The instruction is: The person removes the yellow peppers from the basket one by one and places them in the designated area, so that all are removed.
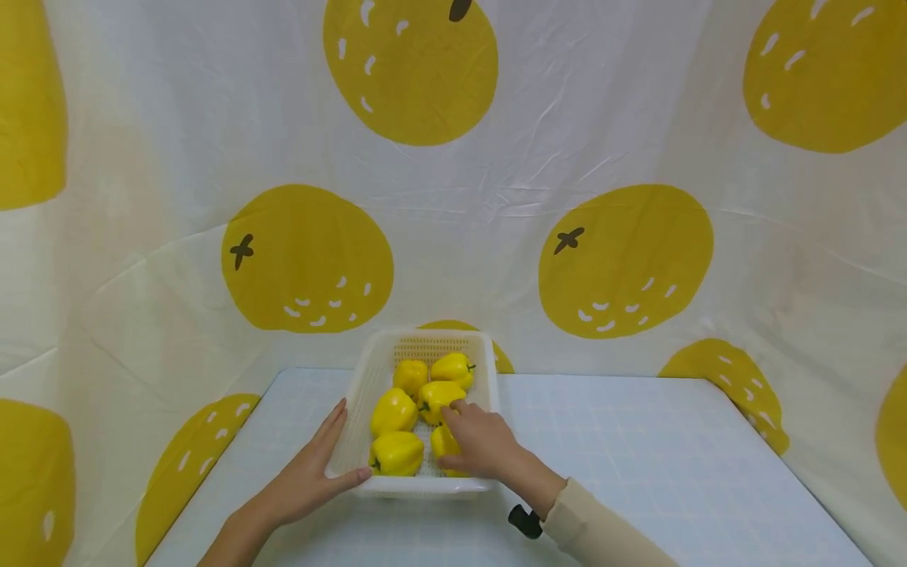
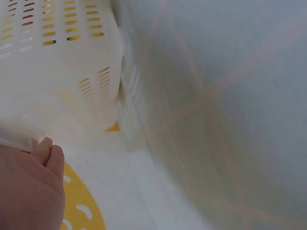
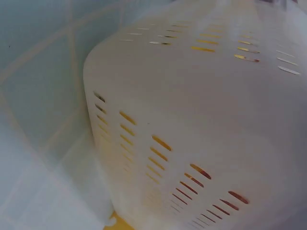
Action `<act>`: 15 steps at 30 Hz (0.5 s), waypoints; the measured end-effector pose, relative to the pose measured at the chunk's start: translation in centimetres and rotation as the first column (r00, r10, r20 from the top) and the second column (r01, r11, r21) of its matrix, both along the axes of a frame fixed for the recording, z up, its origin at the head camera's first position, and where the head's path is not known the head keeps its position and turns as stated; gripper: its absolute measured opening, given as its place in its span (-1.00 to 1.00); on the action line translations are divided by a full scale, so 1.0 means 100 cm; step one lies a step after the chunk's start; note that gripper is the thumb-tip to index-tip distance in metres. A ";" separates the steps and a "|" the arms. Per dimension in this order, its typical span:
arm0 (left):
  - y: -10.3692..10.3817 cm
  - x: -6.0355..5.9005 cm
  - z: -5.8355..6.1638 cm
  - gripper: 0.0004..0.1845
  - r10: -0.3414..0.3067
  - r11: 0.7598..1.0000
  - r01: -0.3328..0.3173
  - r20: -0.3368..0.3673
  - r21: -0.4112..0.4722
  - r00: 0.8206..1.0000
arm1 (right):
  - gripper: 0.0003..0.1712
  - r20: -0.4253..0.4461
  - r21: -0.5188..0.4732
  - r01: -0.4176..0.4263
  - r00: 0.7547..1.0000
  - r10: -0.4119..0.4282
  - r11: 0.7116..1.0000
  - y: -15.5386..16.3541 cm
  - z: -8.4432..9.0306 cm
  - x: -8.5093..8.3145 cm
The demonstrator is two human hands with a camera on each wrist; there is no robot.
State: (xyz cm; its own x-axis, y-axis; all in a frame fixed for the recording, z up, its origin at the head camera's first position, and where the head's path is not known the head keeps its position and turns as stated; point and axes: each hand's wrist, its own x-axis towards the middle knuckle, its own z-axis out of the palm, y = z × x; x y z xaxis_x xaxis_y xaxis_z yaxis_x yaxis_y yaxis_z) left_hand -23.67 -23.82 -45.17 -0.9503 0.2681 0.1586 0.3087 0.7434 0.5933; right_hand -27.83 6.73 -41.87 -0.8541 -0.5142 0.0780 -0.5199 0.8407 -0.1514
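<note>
Pepper (image 1: 442, 442): five o'clock in basket (image 1: 425, 486), nine o'clock from right hand (image 1: 485, 442); long axis hidden.
Nearer hand: right, fingers and thumb apart around it, grip unclear.
Left hand (image 1: 309, 471): straight fingers touching basket's eight o'clock.

The green-stemmed peppers (image 1: 397, 454) are bright yellow, the basket (image 1: 425, 486) white. Pale blue on the counter (image 1: 659, 449), faintly checked with lighter lines — and that white cloth (image 1: 460, 252) sports mustard-yellow fruit (image 1: 307, 268), white-flecked, dark-stemmed. One beige sleeve (image 1: 602, 528), too.
</note>
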 end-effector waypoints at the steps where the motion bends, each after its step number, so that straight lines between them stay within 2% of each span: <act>1: 0.000 0.000 0.000 0.19 -0.001 1.000 0.001 -0.001 0.000 1.000 | -0.11 -0.015 0.019 0.003 1.000 -0.003 1.000 -0.002 -0.001 -0.001; 9: 0.000 0.000 -0.001 0.20 0.001 1.000 0.000 -0.024 0.007 1.000 | -0.26 -0.067 0.074 0.009 0.998 -0.004 0.997 -0.005 -0.001 -0.002; 15: 0.000 0.001 -0.002 0.20 -0.006 1.000 0.006 -0.018 0.019 1.000 | -0.34 -0.048 0.064 0.008 0.999 -0.005 0.998 -0.005 -0.001 -0.002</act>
